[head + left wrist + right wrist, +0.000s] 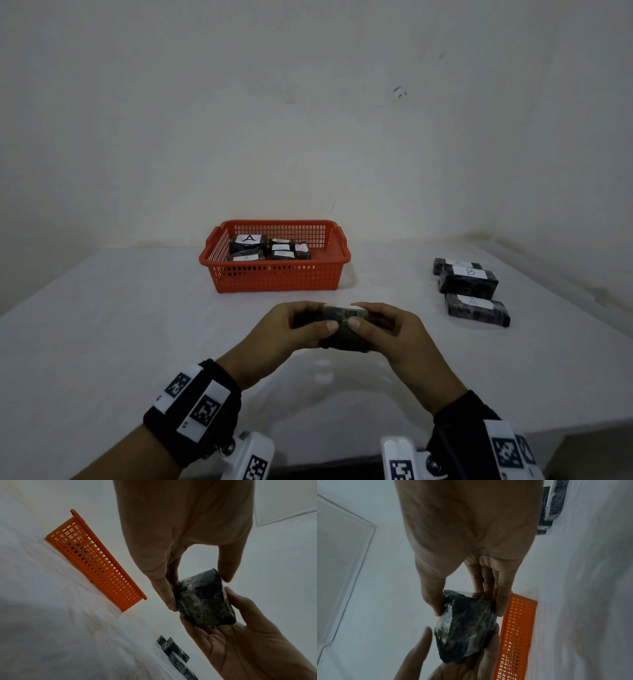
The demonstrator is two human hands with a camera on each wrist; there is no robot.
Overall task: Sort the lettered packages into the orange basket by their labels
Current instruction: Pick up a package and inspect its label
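- Held package (343, 328) nearest the lens, above the table (102, 325), short of the orange basket (274, 274).
- Gripped at both ends: left hand (291, 329) pinching one end, right hand (387, 329) the other, fingers curled round it.
- White label edge just visible on top; letter unreadable.
- Best turned label-up and read before moving on.
- Inside the basket: A packages (247, 248) at its left, B packages (284, 251) toward the middle; right part bare.
- Best lowered label-up beside the matching letter, not dropped onto the others.
- Right of the basket, well apart: three waiting packages (469, 284), labels up.
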